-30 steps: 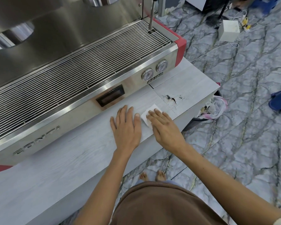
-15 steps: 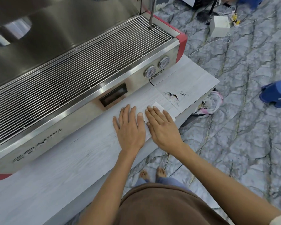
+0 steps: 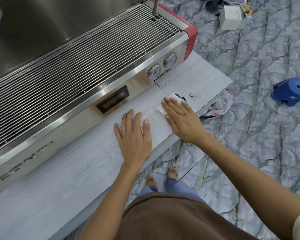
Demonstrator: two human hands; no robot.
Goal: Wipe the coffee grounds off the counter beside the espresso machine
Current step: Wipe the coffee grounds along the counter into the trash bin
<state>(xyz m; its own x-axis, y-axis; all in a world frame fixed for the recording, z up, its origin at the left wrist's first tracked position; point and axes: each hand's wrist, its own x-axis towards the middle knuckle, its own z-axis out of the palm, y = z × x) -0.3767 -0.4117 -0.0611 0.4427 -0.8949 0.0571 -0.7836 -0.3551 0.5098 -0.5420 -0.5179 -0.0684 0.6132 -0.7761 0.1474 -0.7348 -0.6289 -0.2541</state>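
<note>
Dark coffee grounds [image 3: 182,98] lie scattered on the pale wood-grain counter [image 3: 76,170], just right of the steel espresso machine [image 3: 76,75]. A folded white tissue [image 3: 173,98] lies flat on the counter, its far corner touching the grounds. My right hand [image 3: 182,118] presses flat on the tissue, fingers together and pointing at the machine. My left hand [image 3: 133,135] rests palm down on the bare counter a little to the left, fingers spread, holding nothing.
The counter's front edge runs just under my wrists and its right end stops past the grounds. On the marble-pattern floor are a plastic bag [image 3: 218,106], a blue stool [image 3: 291,91], a white box [image 3: 230,17] and cables. My bare feet [image 3: 161,177] stand below.
My right hand has slid the tissue to the right, away from my left hand, until its corner reaches the grounds. My left hand has stayed flat on the counter.
</note>
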